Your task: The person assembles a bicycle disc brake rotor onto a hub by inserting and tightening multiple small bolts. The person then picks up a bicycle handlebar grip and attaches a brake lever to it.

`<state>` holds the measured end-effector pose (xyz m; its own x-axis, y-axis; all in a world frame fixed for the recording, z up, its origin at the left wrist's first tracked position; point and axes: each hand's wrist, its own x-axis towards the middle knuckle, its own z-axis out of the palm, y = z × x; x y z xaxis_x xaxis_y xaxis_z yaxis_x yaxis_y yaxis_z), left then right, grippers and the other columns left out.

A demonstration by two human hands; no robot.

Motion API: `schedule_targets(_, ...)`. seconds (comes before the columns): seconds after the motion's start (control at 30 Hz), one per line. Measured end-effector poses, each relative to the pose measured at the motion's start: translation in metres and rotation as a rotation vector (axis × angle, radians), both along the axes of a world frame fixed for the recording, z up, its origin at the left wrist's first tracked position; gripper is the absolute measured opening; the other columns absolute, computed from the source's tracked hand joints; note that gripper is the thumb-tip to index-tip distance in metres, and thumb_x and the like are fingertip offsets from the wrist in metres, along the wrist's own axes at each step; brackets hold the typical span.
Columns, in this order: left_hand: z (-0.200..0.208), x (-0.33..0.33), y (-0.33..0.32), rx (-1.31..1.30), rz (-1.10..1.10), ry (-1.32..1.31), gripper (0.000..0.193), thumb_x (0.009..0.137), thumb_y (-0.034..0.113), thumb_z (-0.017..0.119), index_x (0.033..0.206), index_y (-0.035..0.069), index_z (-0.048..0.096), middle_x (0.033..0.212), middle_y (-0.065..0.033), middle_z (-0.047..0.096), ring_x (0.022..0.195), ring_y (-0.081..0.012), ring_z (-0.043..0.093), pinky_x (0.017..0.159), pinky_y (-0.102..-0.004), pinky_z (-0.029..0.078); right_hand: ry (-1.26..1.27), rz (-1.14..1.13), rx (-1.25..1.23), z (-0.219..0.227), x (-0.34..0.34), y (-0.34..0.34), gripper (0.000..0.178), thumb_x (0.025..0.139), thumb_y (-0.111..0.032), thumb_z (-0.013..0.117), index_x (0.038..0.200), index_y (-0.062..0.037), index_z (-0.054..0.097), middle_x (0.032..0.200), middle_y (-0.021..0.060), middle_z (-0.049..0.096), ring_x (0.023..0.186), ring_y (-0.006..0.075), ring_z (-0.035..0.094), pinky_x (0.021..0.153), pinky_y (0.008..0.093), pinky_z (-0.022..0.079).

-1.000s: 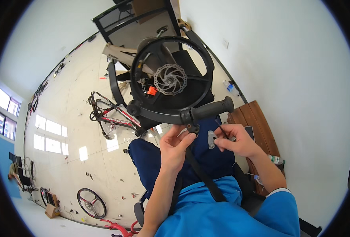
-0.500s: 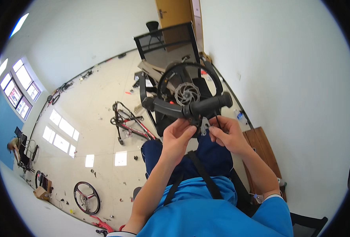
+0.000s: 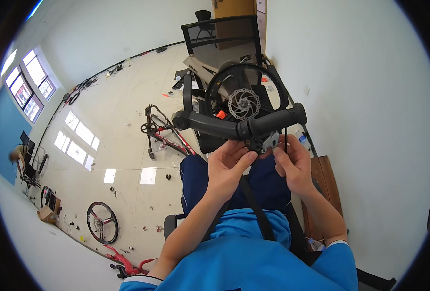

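A black bicycle handlebar (image 3: 215, 125) with a rubber grip (image 3: 278, 119) crosses in front of me. My left hand (image 3: 229, 167) holds the black clamp (image 3: 250, 140) under the bar, thumb and fingers pinched on it. My right hand (image 3: 292, 162) grips a small grey brake lever part (image 3: 272, 142) and a thin black cable (image 3: 286, 136) beside the clamp. Behind the bar stands a black wheel with a silver disc rotor (image 3: 243, 104).
A black mesh office chair (image 3: 222, 34) stands behind the wheel. A red and black bike frame (image 3: 164, 133) lies on the tiled floor to the left, a loose wheel (image 3: 102, 222) lower left. A wooden bench (image 3: 324, 179) runs along the white wall at right.
My view tilted upward, showing more of the room. My right hand moved in from the right to the clamp under the bar, next to my left hand.
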<state>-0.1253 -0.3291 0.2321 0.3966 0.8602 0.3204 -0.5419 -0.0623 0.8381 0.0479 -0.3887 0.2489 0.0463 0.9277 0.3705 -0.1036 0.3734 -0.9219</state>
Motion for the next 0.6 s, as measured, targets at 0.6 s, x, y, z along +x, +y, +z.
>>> schedule_targets(0.6,-0.013,0.017,-0.017,-0.006,0.202,0.028,0.035,0.092,-0.003,0.066,0.126,-0.007,0.059,0.117,-0.0137,0.068,0.102,-0.0182,0.067,0.096,-0.0323,0.053,0.11,-0.085,0.0,-0.022,-0.017,0.002,0.016,0.105,-0.017,0.05,0.113,-0.0074,0.04,0.086,-0.0009,0.051,0.062,0.0008,0.038,0.051,0.0167,0.03)
